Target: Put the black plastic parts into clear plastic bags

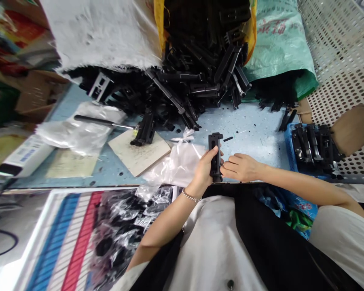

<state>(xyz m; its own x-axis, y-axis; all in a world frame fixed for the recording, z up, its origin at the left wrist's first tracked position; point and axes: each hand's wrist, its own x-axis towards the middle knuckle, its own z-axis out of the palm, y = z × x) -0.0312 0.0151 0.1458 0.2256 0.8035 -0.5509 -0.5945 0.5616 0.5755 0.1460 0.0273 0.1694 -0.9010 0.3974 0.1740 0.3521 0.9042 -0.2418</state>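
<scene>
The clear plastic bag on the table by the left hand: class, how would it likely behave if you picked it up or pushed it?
The clear plastic bag lies crumpled and creased, so it is probably floppy and would sag when lifted. It looks thin and see-through, so likely very light. Pushed, it would probably bunch up rather than slide whole across the blue table.

- The plastic part [215,157] in the hands is showing solid black.
- The heap of parts [188,81] is looking equally black.
- The table [255,129] is showing pale blue, speckled with black bits.
- The sack [279,44] is showing green with red print.
- The basket [289,149] is showing blue.
- The panel [336,52] is showing white, dotted with holes.
- The striped sheet [63,238] is running blue, red and white.
</scene>
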